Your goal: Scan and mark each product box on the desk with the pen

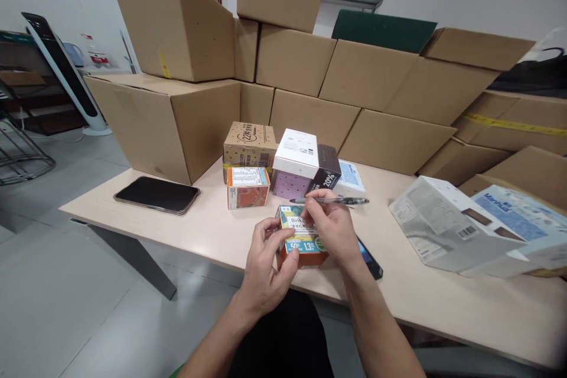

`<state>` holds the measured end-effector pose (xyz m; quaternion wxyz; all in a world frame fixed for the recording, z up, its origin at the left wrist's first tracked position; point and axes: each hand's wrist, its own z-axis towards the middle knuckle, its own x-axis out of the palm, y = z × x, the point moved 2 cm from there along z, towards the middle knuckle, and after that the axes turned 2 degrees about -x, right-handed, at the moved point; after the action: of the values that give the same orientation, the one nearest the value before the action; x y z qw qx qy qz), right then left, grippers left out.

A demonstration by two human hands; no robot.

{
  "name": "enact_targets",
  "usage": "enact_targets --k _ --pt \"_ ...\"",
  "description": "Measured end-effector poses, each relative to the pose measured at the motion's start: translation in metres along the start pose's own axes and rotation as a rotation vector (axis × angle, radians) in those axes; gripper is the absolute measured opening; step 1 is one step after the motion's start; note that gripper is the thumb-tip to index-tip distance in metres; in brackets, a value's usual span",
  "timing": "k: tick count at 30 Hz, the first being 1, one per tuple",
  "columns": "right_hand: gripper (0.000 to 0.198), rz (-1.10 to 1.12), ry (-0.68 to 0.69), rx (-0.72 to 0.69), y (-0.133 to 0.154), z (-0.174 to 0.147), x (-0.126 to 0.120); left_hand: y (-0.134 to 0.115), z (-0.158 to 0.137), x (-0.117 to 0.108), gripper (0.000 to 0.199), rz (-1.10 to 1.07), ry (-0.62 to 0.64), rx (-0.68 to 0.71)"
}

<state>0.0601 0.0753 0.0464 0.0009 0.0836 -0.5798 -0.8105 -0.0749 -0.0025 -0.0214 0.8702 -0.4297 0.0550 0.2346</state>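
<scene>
A small orange, blue and yellow printed carton [305,259] rests at the table's front edge. My left hand [268,263] is closed on its left side, with thumb and fingertips over the top face. My right hand [330,227] holds a pen [354,201] that lies roughly level across the fingers, pointing left. Its lower fingertips reach the carton's top and hide part of the print. Just behind stands a similar orange carton [248,196], beside a white and lilac box [296,156]. A dark phone-like device [371,261] is partly covered by my right forearm.
A black-screened phone [157,194] lies on the left of the table [212,236]. Behind are a brown printed carton [250,136], a dark box [328,165] and stacked cardboard boxes [310,118]. White packaging [456,230] sits at the right.
</scene>
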Motion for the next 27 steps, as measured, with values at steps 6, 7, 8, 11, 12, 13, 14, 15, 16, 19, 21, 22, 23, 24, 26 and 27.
enact_targets --k 6,7,8,11,12,13,14,15,16,19,21,22,23,24,26,27 --pt "0.029 -0.141 -0.087 -0.044 -0.011 -0.008 -0.002 0.000 0.000 0.000 0.027 0.007 0.005 -0.003" --pt "0.030 -0.199 -0.081 -0.068 -0.009 -0.009 -0.001 0.000 0.000 0.000 0.027 0.012 0.003 -0.003" --pt "0.030 -0.253 -0.076 -0.090 -0.008 -0.009 -0.001 0.000 0.000 0.001 0.026 0.019 0.001 -0.003" --pt "0.030 -0.355 -0.050 -0.132 -0.003 -0.009 0.001 0.000 0.000 0.001 0.027 0.038 -0.006 0.003" --pt "0.030 -0.373 -0.040 -0.140 -0.002 -0.009 0.002 0.000 0.000 0.001 0.027 0.042 -0.011 0.006" --pt "0.030 -0.389 -0.030 -0.146 0.000 -0.009 0.002 0.000 0.000 0.001 0.027 0.046 -0.015 0.008" --pt "0.030 -0.406 -0.021 -0.153 0.001 -0.008 0.002 0.000 0.000 0.001 0.027 0.048 -0.018 0.009" --pt "0.030 -0.422 -0.012 -0.160 0.002 -0.008 0.003 0.001 0.000 0.001 0.027 0.049 -0.021 0.008" --pt "0.031 -0.437 -0.003 -0.167 0.003 -0.008 0.003 0.001 0.000 0.001 0.027 0.049 -0.022 0.007" --pt "0.031 -0.465 0.014 -0.186 0.005 -0.008 0.004 0.002 -0.001 0.001 0.027 0.048 -0.022 0.004" --pt "0.031 -0.477 -0.002 -0.185 0.006 -0.009 0.004 0.002 -0.001 0.001 0.028 0.047 -0.020 0.007" --pt "0.031 -0.484 -0.015 -0.181 0.006 -0.009 0.004 0.002 -0.001 0.001 0.028 0.047 -0.018 0.009" --pt "0.032 -0.491 -0.023 -0.179 0.007 -0.009 0.004 0.002 -0.001 0.001 0.028 0.047 -0.018 0.011" --pt "0.032 -0.495 -0.024 -0.179 0.007 -0.009 0.004 0.002 -0.001 0.001 0.028 0.048 -0.016 0.012" --pt "0.032 -0.488 -0.002 -0.183 0.008 -0.008 0.004 0.002 -0.001 0.001 0.027 0.049 -0.013 0.011" --pt "0.032 -0.479 0.010 -0.183 0.007 -0.008 0.004 0.002 -0.001 0.001 0.027 0.049 -0.011 0.011"
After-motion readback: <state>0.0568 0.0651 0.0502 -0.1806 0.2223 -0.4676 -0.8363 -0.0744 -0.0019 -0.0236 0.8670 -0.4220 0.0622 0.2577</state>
